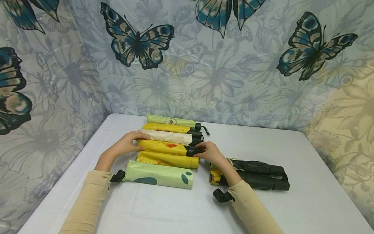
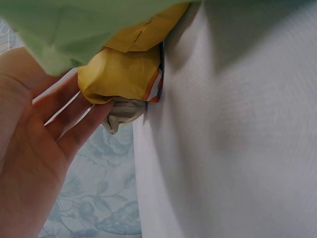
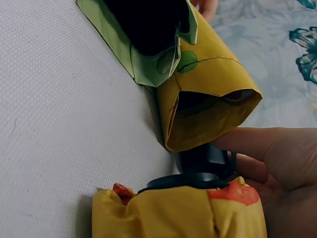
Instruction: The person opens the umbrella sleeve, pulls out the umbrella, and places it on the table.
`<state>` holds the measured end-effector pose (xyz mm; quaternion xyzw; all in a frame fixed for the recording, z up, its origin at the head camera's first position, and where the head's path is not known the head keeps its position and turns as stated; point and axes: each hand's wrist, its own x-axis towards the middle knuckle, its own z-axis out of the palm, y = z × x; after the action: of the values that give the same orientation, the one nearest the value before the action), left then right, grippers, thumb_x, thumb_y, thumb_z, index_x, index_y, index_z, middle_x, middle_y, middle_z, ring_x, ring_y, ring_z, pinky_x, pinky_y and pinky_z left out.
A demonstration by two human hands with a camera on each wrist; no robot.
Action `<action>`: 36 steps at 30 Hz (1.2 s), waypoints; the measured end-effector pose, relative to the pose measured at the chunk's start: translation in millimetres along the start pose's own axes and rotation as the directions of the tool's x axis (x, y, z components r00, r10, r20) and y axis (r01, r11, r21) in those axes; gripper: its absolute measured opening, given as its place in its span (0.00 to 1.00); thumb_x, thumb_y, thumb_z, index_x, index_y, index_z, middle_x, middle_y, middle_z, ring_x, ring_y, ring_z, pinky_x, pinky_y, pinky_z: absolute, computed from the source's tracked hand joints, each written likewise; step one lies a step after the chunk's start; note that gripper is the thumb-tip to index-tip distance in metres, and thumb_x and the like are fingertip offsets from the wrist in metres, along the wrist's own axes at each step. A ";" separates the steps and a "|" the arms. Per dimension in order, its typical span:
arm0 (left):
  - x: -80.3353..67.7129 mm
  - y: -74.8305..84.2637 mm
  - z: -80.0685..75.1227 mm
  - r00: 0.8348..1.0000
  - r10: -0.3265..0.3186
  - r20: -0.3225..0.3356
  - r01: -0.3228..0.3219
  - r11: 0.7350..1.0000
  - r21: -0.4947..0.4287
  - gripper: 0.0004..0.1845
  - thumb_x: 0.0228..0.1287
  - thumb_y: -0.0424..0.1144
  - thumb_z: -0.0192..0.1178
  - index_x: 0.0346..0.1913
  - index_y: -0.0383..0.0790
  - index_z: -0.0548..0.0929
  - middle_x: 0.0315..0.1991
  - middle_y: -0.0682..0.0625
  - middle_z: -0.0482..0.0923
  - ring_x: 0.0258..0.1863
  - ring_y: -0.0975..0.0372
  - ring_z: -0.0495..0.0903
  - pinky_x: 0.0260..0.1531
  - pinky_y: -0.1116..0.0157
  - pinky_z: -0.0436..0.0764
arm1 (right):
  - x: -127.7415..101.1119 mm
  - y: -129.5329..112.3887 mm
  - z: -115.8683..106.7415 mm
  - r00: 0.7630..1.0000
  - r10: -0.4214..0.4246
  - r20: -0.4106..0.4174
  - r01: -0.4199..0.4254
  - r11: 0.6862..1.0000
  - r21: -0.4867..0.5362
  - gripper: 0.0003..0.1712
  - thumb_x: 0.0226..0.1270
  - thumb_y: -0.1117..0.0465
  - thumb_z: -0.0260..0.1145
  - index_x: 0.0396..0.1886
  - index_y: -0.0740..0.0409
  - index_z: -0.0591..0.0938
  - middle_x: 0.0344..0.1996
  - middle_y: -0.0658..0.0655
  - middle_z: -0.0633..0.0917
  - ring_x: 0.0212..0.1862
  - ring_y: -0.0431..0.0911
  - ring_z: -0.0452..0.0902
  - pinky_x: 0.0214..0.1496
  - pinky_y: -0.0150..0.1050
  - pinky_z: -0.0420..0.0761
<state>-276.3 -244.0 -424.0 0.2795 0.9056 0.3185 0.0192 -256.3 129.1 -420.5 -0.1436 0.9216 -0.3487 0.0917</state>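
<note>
- A white table (image 1: pixel 306 182) fills the bottom of the head view. It has a plain white cloth on it.
- Behind the table and at both sides hangs a curtain (image 1: pixel 222 74) with pale flowers and big blue butterflies.
- Six folded umbrellas lie side by side in a row in the middle of the table.
- Counting from the back: one light green umbrella (image 1: pixel 170 121), one yellow, one cream umbrella (image 1: pixel 168 136), then the yellow umbrella (image 1: pixel 162 147) that the hands are on, one more yellow, and one green umbrella with dark leaves (image 1: pixel 159 175) at the front.
- That makes three yellow, two green and one cream.
- To the right of the row lie two black umbrellas (image 1: pixel 260 175), close together.
- The left hand (image 1: pixel 127 143) rests on the left end of the yellow umbrella. Its fingers are straight and touch the cloth end, as the left wrist view shows.
- The right hand (image 1: pixel 211 153) is at the other end. Its fingers and thumb curl round the black handle (image 3: pixel 203 159) of that umbrella.
- The two hands are well apart, one at each end.
- Both arms wear tan sleeves (image 1: pixel 87 201).
</note>
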 end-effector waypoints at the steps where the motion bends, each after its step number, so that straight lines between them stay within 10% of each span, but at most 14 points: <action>1: -0.1 0.3 -0.1 1.000 0.000 0.002 0.000 1.000 0.003 0.24 0.56 0.37 0.71 0.58 0.44 0.81 0.55 0.47 0.80 0.52 0.54 0.76 0.52 0.54 0.78 | 0.1 -0.2 0.0 1.000 -0.003 0.000 0.003 1.000 -0.005 0.21 0.59 0.61 0.73 0.52 0.61 0.84 0.53 0.64 0.84 0.53 0.59 0.81 0.53 0.49 0.84; 19: -0.5 0.1 -0.6 1.000 0.000 0.004 0.000 1.000 0.014 0.24 0.56 0.36 0.71 0.58 0.44 0.81 0.55 0.46 0.79 0.54 0.51 0.77 0.55 0.50 0.78 | -3.7 3.6 -1.1 0.997 -0.076 -0.015 0.076 0.997 0.019 0.20 0.59 0.63 0.72 0.52 0.64 0.84 0.50 0.64 0.85 0.51 0.55 0.82 0.51 0.47 0.84; 36: -2.0 -0.4 -1.5 1.000 0.007 0.007 -0.007 1.000 -0.001 0.25 0.56 0.34 0.71 0.59 0.43 0.80 0.57 0.45 0.79 0.56 0.50 0.77 0.58 0.49 0.77 | -12.7 3.1 -9.8 0.998 0.055 -0.014 -0.052 0.981 0.190 0.28 0.63 0.56 0.70 0.60 0.64 0.79 0.54 0.64 0.83 0.49 0.51 0.82 0.50 0.43 0.84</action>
<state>-275.1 -246.1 -423.2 0.2839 0.9043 0.3181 0.0216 -247.6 141.5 -414.5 -0.1061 0.8887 -0.4335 0.1052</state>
